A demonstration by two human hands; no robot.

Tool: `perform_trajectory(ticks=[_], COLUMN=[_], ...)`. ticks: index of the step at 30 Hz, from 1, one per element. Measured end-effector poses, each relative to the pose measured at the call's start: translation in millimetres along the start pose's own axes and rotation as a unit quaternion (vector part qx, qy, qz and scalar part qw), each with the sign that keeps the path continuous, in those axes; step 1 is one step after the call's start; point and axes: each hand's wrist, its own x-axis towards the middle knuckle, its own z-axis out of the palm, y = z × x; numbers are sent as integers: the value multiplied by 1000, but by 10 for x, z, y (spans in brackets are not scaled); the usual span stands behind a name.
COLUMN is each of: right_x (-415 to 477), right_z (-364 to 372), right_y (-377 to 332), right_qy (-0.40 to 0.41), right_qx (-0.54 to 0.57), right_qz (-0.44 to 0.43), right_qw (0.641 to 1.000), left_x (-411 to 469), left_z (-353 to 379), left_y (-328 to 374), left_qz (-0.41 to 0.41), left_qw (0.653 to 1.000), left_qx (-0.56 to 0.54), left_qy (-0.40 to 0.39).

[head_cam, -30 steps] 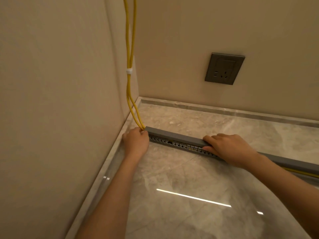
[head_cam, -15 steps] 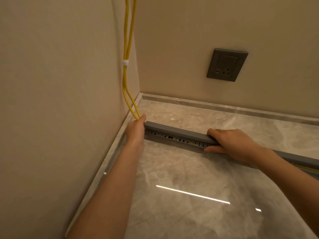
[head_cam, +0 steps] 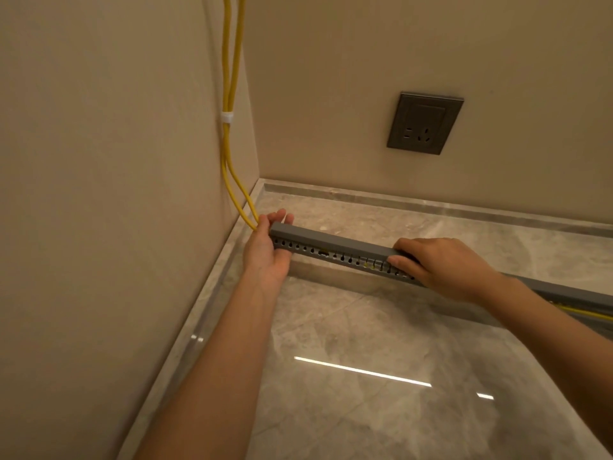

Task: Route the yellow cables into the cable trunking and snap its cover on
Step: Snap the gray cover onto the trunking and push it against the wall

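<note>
The grey trunking (head_cam: pixel 331 255) runs low across the floor (head_cam: pixel 365 327) from near the far left corner out toward the right; whether its left end touches the tiles cannot be told. Its cover (head_cam: pixel 335 240) sits on top along this stretch, above the slotted side. The left hand (head_cam: pixel 267 252) is wide, with the palm against the trunking's left end and the fingers fairly straight, reaching past it. The right hand (head_cam: pixel 441 265) holds the trunking further right, fingers curled over the cover and thumb on the slots. The cables (head_cam: pixel 229 161) hang down the left wall, bound by a white tie (head_cam: pixel 227 117), and meet the trunking at the left hand. A socket (head_cam: pixel 425 123) sits on the back wall.
</note>
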Motion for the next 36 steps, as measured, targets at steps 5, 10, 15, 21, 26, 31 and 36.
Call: perform_trajectory(ticks=[5, 10, 15, 21, 26, 31, 36], right_x=[59, 234, 494, 611, 673, 641, 610], right_z=[-67, -134, -125, -154, -299, -231, -127], right_y=[-87, -337, -592, -633, -575, -567, -565], right_qy=[8, 40, 58, 33, 44, 7, -11], right_qx=[-5, 27, 24, -17, -7, -9, 12], right_qz=[-5, -43, -77, -104, -93, -90, -77], right_qw=[1000, 998, 995, 994, 995, 996, 997], left_x=[-33, -92, -151, -158, -157, -139, -143], left_z=[32, 103, 147, 94, 75, 104, 112], left_y=[-38, -12, 8, -6, -37, 1, 6], left_qz=[17, -1, -7, -5, 10, -6, -6], left_qw=[1000, 999, 998, 999, 999, 998, 998], left_qx=[-20, -39, -29, -29, -25, -48, -47], left_qy=[17, -17, -47, -39, -23, -39, -29])
